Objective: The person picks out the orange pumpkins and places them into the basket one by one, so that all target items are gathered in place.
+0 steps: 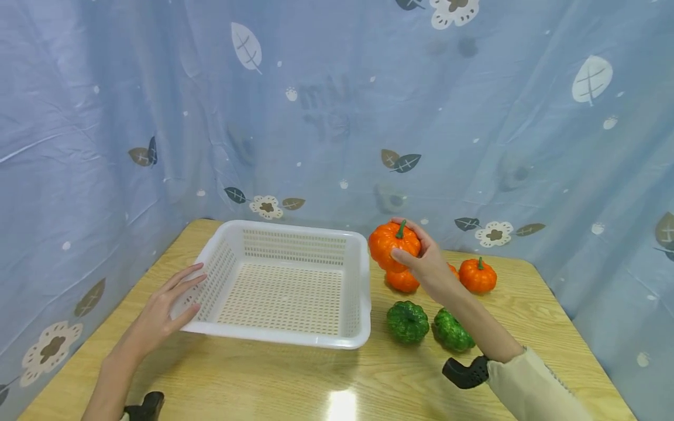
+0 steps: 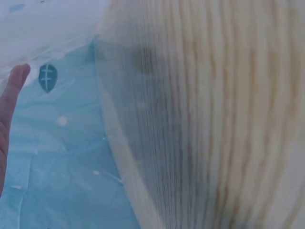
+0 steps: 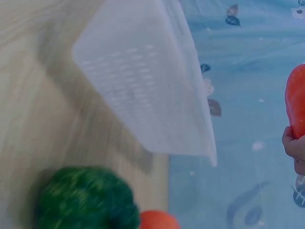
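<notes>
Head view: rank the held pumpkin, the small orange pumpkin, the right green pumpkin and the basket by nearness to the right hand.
1. Held pumpkin, gripped by the right hand.
2. Small orange pumpkin, just right of it.
3. Right green pumpkin, nearer the camera.
4. Basket, to the left.

Glossy wood-grain table, white perforated plastic basket, shiny orange pumpkin, printed cloth backdrop

- The right hand is bare, and the forearm behind it runs into a loose beige sleeve.
- A black camera mount sits at the right wrist.
- The left hand and its forearm are bare, with a black mount below the wrist.
</notes>
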Demonstrator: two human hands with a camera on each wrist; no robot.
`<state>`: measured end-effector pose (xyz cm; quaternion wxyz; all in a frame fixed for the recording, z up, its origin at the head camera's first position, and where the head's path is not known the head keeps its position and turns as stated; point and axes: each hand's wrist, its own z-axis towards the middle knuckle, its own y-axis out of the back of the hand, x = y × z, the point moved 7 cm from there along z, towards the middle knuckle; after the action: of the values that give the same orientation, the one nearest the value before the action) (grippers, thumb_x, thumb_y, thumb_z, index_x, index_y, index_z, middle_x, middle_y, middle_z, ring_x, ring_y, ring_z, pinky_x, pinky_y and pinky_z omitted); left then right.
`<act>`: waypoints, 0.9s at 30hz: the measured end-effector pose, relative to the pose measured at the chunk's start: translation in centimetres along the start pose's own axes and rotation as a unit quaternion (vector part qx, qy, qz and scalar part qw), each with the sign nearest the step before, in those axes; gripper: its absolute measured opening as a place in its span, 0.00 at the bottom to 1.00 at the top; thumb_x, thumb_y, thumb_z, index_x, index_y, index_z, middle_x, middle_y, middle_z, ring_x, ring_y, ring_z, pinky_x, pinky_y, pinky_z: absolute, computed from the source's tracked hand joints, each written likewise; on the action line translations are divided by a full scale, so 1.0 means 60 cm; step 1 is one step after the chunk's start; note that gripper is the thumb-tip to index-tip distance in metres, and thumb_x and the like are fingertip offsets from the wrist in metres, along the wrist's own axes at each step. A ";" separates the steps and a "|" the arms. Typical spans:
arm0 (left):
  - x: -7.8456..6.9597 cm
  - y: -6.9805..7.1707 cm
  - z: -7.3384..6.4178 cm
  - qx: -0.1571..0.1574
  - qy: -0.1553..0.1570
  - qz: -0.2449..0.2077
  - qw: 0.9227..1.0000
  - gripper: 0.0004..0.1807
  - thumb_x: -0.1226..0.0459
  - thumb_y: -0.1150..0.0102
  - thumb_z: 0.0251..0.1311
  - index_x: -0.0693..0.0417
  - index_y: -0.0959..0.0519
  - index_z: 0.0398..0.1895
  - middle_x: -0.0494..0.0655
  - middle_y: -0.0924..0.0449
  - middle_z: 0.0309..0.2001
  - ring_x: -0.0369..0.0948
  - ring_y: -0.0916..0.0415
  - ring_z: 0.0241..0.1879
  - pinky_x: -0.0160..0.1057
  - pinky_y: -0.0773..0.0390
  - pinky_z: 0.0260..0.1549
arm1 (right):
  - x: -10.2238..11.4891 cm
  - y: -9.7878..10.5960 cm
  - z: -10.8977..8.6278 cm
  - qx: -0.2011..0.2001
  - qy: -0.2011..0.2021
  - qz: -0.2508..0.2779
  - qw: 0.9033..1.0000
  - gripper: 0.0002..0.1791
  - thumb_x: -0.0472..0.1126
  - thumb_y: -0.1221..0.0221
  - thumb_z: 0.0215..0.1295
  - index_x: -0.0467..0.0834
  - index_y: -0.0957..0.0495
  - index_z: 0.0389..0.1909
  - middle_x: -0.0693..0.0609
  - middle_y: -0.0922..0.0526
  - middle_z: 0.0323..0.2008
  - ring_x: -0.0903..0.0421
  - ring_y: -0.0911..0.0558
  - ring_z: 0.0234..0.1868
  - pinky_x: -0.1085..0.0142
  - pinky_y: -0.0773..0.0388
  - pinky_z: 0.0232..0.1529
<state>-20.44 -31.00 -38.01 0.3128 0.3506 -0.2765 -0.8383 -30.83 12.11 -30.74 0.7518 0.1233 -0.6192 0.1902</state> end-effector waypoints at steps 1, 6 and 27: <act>0.000 0.001 0.001 0.001 0.007 -0.001 1.000 0.29 0.72 0.36 0.49 0.66 0.26 0.59 0.59 0.35 0.66 0.36 0.43 0.67 0.18 0.49 0.57 | 0.001 -0.006 0.009 0.001 0.000 0.006 1.000 0.30 0.31 0.45 0.66 0.50 0.38 0.67 0.47 0.37 0.63 0.50 0.28 0.56 0.63 0.22 0.49; 0.001 0.004 0.002 0.002 0.019 0.008 1.000 0.28 0.72 0.37 0.50 0.66 0.26 0.58 0.59 0.35 0.66 0.40 0.40 0.65 0.16 0.48 0.54 | 0.007 -0.052 0.060 0.017 0.005 0.023 1.000 0.31 0.30 0.44 0.63 0.48 0.37 0.67 0.45 0.37 0.63 0.48 0.29 0.56 0.64 0.22 0.48; -0.004 0.001 0.001 -0.005 0.003 0.018 1.000 0.28 0.71 0.35 0.49 0.66 0.26 0.58 0.58 0.34 0.65 0.50 0.37 0.63 0.20 0.46 0.55 | -0.083 -0.275 0.254 0.134 0.014 0.022 0.991 0.34 0.27 0.41 0.60 0.40 0.39 0.69 0.45 0.33 0.63 0.48 0.29 0.57 0.59 0.24 0.53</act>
<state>-20.35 -30.83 -37.81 0.3301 0.3469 -0.2774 -0.8329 -37.86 -9.75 -31.69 0.7327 0.2066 -0.5798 0.2903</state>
